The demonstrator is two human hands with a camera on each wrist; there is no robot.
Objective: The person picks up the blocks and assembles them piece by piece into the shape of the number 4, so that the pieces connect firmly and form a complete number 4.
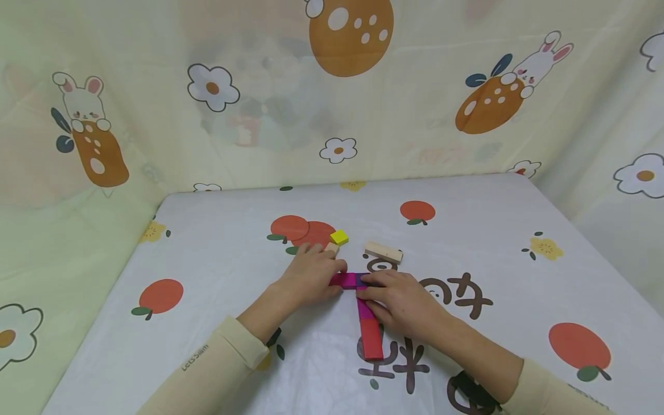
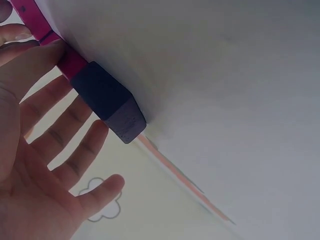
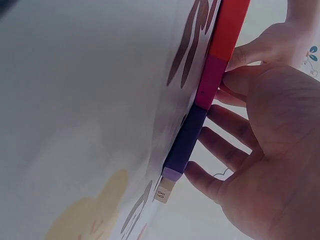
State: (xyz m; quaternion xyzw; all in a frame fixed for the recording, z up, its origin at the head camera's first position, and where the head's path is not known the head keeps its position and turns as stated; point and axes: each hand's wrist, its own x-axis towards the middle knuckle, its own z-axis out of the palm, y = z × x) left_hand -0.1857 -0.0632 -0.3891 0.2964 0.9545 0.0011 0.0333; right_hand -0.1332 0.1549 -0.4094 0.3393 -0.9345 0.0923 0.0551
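My left hand (image 1: 311, 274) pinches a magenta block (image 1: 344, 280), thumb on its near side. In the left wrist view, a dark block (image 2: 100, 89) extends that row, its outer fingers spread behind it. My right hand (image 1: 402, 302) pinches a second magenta block (image 3: 210, 82) between thumb and index finger. That block runs toward me and ends in a red block (image 1: 370, 340). A dark purple block (image 3: 186, 137) lies under the right hand, its other fingertips along its far side. Together the blocks form a T-like shape.
Beyond the hands lie a yellow block (image 1: 339, 237), a long plain wooden block (image 1: 384, 252) and a small wooden one (image 1: 332, 247). A printed white cloth (image 1: 218, 242) covers the table. Patterned curtains (image 1: 280, 121) enclose its back and sides.
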